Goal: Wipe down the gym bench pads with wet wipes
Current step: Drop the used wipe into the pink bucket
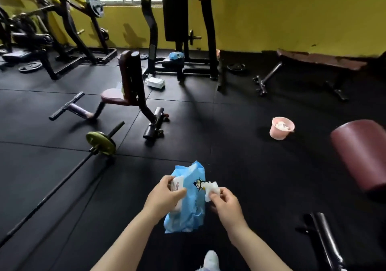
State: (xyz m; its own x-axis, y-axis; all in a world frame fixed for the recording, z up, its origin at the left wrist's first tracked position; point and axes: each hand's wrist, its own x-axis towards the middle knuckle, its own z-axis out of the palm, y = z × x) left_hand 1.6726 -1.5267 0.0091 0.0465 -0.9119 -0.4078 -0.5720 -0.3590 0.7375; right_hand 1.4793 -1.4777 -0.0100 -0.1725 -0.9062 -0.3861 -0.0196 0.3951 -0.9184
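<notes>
I hold a blue pack of wet wipes (191, 203) low in the middle of the view. My left hand (165, 195) grips the pack at its white lid. My right hand (224, 202) pinches a white wet wipe (212, 189) that sticks out of the pack's opening. A maroon bench pad (361, 153) lies close at the right edge. A small seat bench with maroon pads (123, 82) stands ahead on the left. A flat maroon bench (321, 59) stands by the far wall at the right.
A pink bucket (282, 129) with crumpled white wipes inside sits on the black rubber floor. A barbell with a yellow-green plate (101, 143) lies at the left. Another white pack (155, 82) lies by the black machines at the yellow wall. My white shoe (211, 260) shows below.
</notes>
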